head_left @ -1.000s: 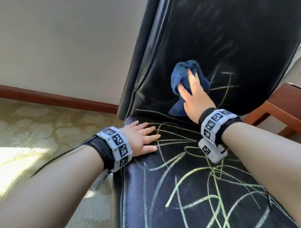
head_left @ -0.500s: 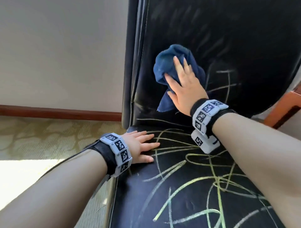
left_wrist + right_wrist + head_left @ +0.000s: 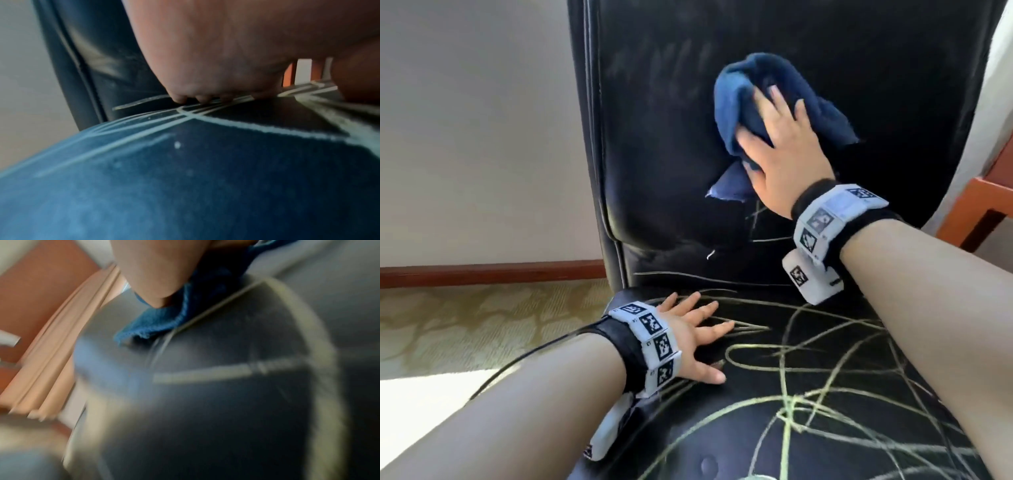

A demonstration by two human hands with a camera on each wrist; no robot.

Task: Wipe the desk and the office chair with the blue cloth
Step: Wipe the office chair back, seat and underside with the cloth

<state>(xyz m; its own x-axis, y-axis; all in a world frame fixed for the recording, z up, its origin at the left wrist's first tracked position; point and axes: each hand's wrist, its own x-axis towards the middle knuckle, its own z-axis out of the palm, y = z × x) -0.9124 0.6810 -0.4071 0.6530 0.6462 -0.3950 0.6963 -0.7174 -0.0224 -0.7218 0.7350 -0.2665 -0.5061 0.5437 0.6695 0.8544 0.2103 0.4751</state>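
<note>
The right hand (image 3: 787,161) presses the blue cloth (image 3: 736,102) flat against the backrest of the black office chair (image 3: 654,171), fingers spread & straight on top of it, so this grip is released, not clenched. Bunched cloth sticks out above & left of the fingers, one corner hangs below the palm. The left hand (image 3: 688,339) rests on the seat w/ fingers spread, holding nothing, among yellow-green scribble lines (image 3: 791,404).

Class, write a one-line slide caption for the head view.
Right hand presses the blue cloth to the chair backrest; left hand rests flat on the scribbled seat.
</note>
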